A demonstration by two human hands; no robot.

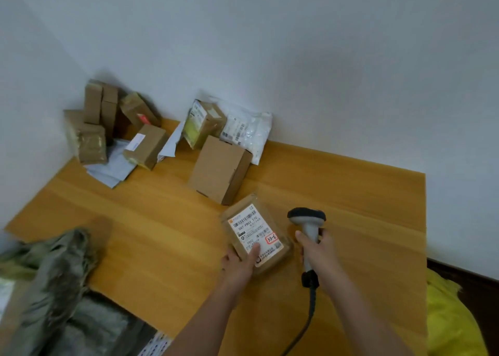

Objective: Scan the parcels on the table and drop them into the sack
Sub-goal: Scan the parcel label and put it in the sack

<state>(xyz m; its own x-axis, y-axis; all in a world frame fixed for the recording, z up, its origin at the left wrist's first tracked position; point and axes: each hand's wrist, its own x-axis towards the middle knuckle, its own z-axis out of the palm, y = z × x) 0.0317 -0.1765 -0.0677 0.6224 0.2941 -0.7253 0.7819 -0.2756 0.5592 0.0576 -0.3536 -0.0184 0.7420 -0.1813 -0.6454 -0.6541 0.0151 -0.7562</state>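
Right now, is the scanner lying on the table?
No, the right hand grips the scanner by its handle and holds it upright beside the parcel that the left hand holds.

Parcel in one hand, scanner in the other

My left hand (241, 264) holds a brown parcel (256, 234) label-up over the wooden table (151, 226), thumb on the label; my right hand (316, 247) grips the grey scanner (307, 220) just right of that parcel. Beyond it lies a plain cardboard box (220, 169), more parcels against the wall. Far left of it, the grey sack (56, 282).
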